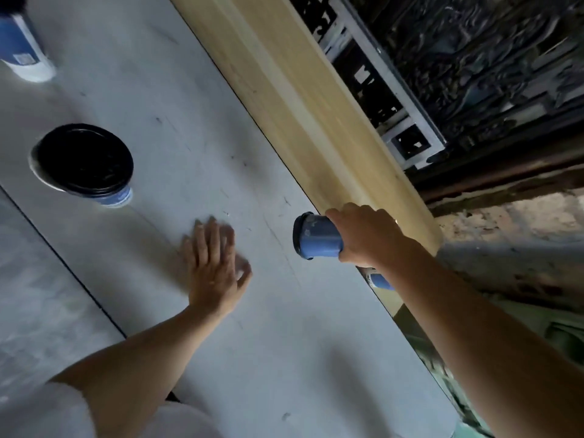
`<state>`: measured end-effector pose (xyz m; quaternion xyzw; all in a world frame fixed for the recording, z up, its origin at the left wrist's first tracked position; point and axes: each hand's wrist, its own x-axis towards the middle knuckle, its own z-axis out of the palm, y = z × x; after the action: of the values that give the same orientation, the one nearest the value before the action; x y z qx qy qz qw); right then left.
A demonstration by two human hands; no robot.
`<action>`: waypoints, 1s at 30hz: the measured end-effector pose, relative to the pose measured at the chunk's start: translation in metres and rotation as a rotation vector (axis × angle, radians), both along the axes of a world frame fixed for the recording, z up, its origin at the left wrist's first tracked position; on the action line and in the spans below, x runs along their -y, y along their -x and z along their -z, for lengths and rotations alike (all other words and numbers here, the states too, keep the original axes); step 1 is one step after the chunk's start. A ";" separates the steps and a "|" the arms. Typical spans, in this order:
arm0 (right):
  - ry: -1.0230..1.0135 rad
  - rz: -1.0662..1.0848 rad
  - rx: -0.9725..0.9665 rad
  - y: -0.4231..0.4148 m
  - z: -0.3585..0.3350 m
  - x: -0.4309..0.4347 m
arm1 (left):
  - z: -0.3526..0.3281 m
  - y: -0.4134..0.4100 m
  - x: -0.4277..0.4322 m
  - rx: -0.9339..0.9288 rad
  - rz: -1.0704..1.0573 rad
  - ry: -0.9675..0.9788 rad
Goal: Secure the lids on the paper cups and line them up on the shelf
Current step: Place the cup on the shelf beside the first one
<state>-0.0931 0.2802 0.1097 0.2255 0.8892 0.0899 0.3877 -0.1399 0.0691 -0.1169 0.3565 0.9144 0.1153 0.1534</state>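
My right hand grips a blue paper cup with a black lid on it, holding it tilted sideways above the white table's far edge, close to the pale wooden shelf board. My left hand hovers over the table with fingers spread and nothing in it. A second blue cup with a black lid stands at the left. A third blue and white cup stands at the top left corner, its top cut off. A bit of another blue cup shows under my right wrist.
Beyond the wooden board lies a dark area with a white metal frame and clutter. A rough wall or floor is at the right. A dark seam divides the table from a second panel on the left.
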 end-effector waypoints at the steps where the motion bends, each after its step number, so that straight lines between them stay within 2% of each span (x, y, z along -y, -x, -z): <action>1: -0.006 -0.009 0.024 0.006 -0.002 -0.004 | 0.001 0.000 -0.002 -0.008 -0.023 -0.003; 15: -0.350 -0.287 0.244 0.043 -0.064 -0.037 | 0.009 -0.006 -0.013 -0.059 -0.148 -0.061; 21: -0.262 -0.251 0.245 0.038 -0.056 -0.031 | 0.005 -0.005 -0.014 -0.057 -0.175 -0.060; 26: -0.353 -0.293 0.304 0.040 -0.047 -0.031 | 0.005 -0.005 -0.015 -0.043 -0.177 -0.038; 30: -0.337 -0.269 0.310 0.041 -0.047 -0.036 | 0.005 -0.005 -0.016 -0.021 -0.185 -0.041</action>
<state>-0.1337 0.3164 0.1566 0.1504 0.8135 0.3211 0.4609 -0.1350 0.0851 -0.1217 0.2747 0.9424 0.1438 0.1252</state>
